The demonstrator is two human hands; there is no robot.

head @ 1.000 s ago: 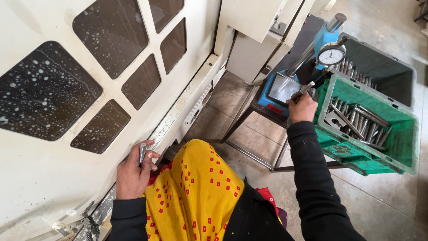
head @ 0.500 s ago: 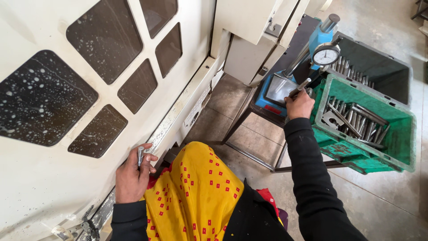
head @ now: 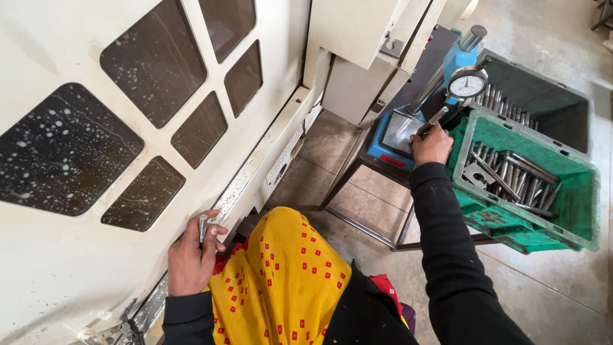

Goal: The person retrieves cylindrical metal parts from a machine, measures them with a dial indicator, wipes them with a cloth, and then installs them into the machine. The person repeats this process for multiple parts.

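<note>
1. The right hand [head: 432, 144] grips a slim metal rod [head: 432, 120], fingers curled tight round its lower end, and sets its tip on the steel plate [head: 401, 130] of a blue gauge stand [head: 388, 148], under the round dial gauge [head: 467, 83].
2. To do this well, I judge the rod should sit flat and steady on the plate while the needle settles; a tilt would spoil the reading.
3. The left hand [head: 190, 255] holds a short metal pin [head: 203, 227] upright, pinched between thumb and fingers, against the white machine door [head: 128, 191].
4. The green crate [head: 575, 217], just beside the right hand, holds many similar rods lying loose, with a flat metal piece.
5. Behind it, a dark bin [head: 562, 112] holds more rods standing on end.
</note>
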